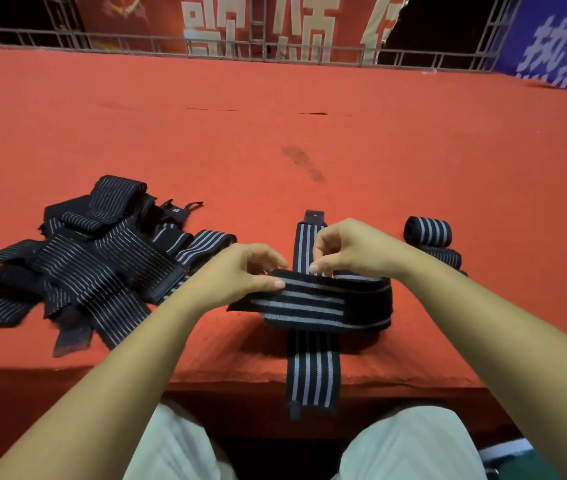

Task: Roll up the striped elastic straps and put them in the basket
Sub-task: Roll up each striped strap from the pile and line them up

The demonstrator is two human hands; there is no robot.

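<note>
held strap (310, 306): looped, long axis left-right, near front edge of red table (310, 133)
left hand (240, 271): pinches its left end
right hand (348, 251): pinches its top edge
flat strap (311, 375): underneath, long axis near-far
rolled straps (427, 232): right side

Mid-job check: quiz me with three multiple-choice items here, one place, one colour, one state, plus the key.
1. On the table cover, the pile of unrolled straps lies: A) left B) right C) centre.
2. The table cover is: A) blue B) red C) green.
3. The crosswise strap is: A) fully rolled B) lying untouched C) pinched by left hand and right hand.
Key: 1 A, it lies beside the left hand; 2 B, red cloth throughout; 3 C, both pinch its top edge.
</note>
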